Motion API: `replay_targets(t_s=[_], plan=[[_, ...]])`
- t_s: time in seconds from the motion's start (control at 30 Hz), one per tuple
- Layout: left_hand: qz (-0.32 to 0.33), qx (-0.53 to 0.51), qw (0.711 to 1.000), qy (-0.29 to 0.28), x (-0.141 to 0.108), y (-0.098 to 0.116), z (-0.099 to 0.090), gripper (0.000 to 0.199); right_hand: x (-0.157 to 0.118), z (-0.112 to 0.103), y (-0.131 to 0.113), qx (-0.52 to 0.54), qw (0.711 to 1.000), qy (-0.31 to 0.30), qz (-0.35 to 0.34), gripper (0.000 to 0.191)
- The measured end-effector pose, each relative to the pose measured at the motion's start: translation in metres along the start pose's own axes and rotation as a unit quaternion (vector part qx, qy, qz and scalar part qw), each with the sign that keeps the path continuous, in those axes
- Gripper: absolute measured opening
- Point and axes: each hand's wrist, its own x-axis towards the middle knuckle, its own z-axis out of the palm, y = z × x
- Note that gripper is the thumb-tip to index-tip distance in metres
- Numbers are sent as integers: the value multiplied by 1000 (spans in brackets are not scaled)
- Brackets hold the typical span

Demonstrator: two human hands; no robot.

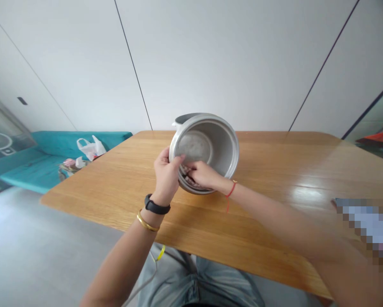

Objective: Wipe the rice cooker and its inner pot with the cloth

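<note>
Item: a round aluminium pot with a dull grey interior is held tilted, its mouth turned toward the wearer, above the far left part of a light oak table; whether it touches the table cannot be told. The rim is gripped at the lower left by the left hand, which is closed around the metal and fitted with a black wristband and a gold bangle. The right hand, tied with a red string bracelet, is extended narrowly into the mouth of the pot, where its fingers are placed at dark mottled contents; whether these are gripped cannot be told. A steady hold would be favoured by keeping the rim firmly seated in the left hand and the tilt shallow. A grey rounded vessel with a small white handle is placed just behind the pot, near the far table edge. Open wood is left toward the right corner and along the near edge. Beyond the left edge are a teal sofa and a white plastic bag.
</note>
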Motion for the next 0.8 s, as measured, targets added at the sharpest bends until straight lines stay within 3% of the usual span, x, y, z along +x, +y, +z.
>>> replay_targets(t_s=[0.03, 0.1, 0.13, 0.17, 0.23, 0.3, 0.37, 0.43, 0.53, 0.63, 0.73, 0.8], plan=[[-6, -5, 1000, 6, -5, -4, 1, 24, 6, 10, -4, 163, 986, 25, 12, 20], [-8, -22, 999, 27, -10, -10, 0, 29, 17, 23, -15, 430, 900, 73, 20, 26], [-7, -35, 999, 40, -11, -10, -3, 31, 21, 25, -20, 491, 866, 91, 9, 33], [-9, -50, 997, 53, -9, -10, -7, 33, 22, 23, -24, 509, 854, 110, -12, 38], [-27, -76, 994, 74, -3, -6, -19, 35, 20, 11, -29, 446, 876, 164, -76, 43], [-51, -81, 991, 89, 5, 0, -35, 35, 12, -11, -25, 311, 905, 254, -140, 45], [-73, -72, 990, 96, 10, 5, -50, 35, 4, -37, -14, 184, 900, 360, -165, 41], [-84, -62, 990, 97, 11, 9, -60, 36, 0, -61, -1, 138, 887, 414, -149, 30], [-84, -50, 990, 105, 11, 12, -68, 38, -1, -86, 16, 214, 861, 445, -125, 26], [-71, -45, 989, 121, 12, 14, -69, 38, -1, -107, 28, 339, 801, 477, -121, 22], [-58, -45, 989, 128, 14, 18, -70, 38, -3, -128, 38, 395, 749, 517, -130, 14], [-55, -47, 989, 130, 14, 20, -69, 37, -3, -132, 43, 407, 745, 512, -131, 13]])
